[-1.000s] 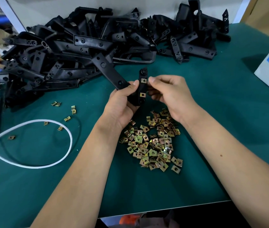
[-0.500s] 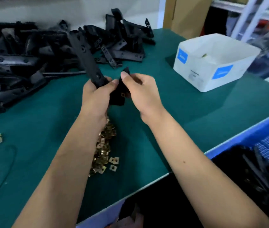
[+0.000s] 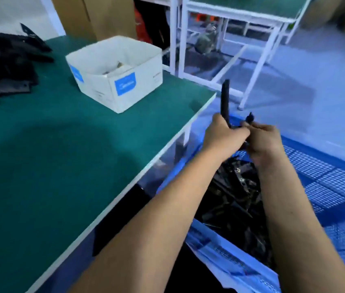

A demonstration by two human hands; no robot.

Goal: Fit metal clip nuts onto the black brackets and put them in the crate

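Both hands are right of centre, out past the green table (image 3: 61, 144) edge and above the blue crate (image 3: 326, 187). The left hand (image 3: 223, 137) grips the black bracket (image 3: 225, 98), whose long arm stands nearly upright and points at the top of the frame. The right hand (image 3: 263, 140) pinches its shorter end. More brackets (image 3: 235, 191) lie in the crate below; a white box (image 3: 116, 75) sits upper left.

A matte black plastic bracket (image 3: 225, 98) shows against a bright blue mesh-patterned crate (image 3: 323, 180); the table's felt top (image 3: 61, 149) is teal-green, white-edged.
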